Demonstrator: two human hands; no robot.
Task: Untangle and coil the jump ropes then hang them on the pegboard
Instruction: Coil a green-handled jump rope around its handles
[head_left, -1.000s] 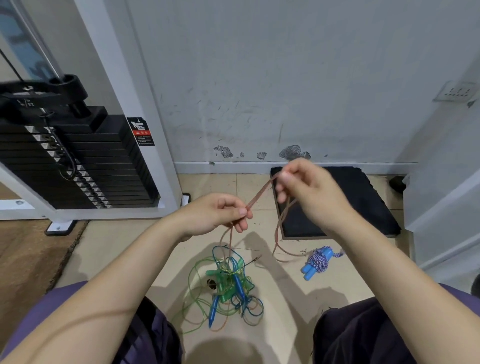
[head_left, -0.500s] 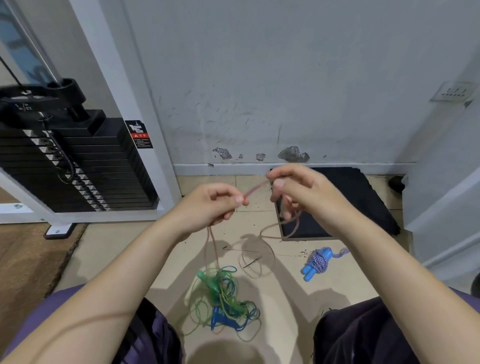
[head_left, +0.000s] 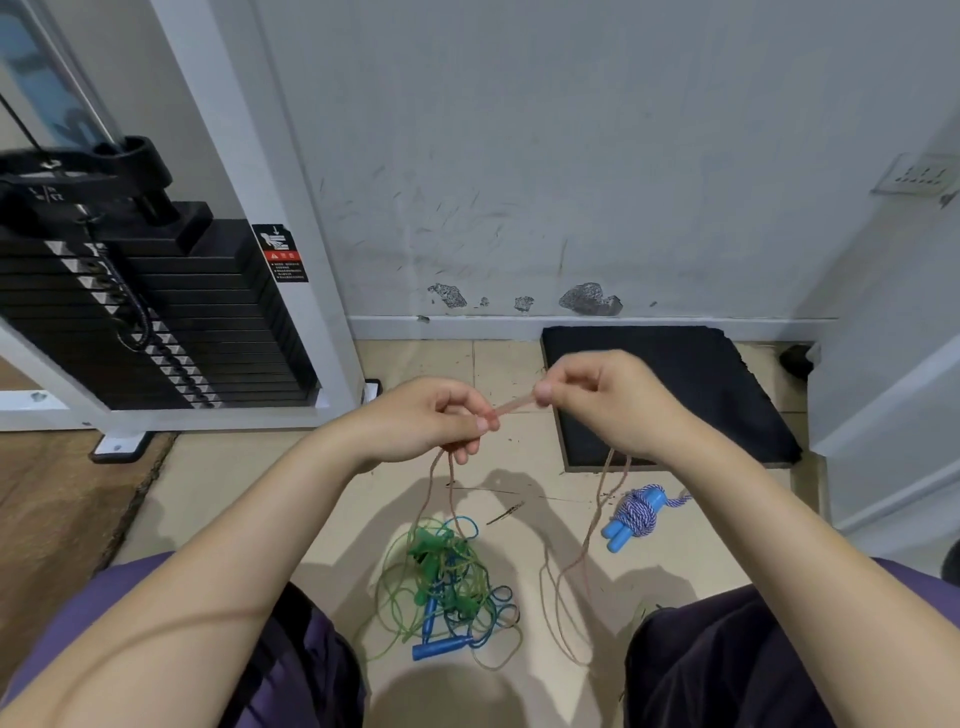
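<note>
**Bare Forearms, Purple Sleeves, Dark Shorts**

The person's two arms enter from the lower corners, both bare from the elbow down; no watch, ring or band shows on either wrist; the left hand (head_left: 415, 421) and the right hand (head_left: 608, 400) are ungloved, with short, plain nails on the fingertips that show; purple sleeves (head_left: 109, 597) cover the upper arms at both edges of the view; over the thighs lie loose dark shorts (head_left: 727, 670), nearly black with a purplish cast, their fabric creased in soft folds.
</note>
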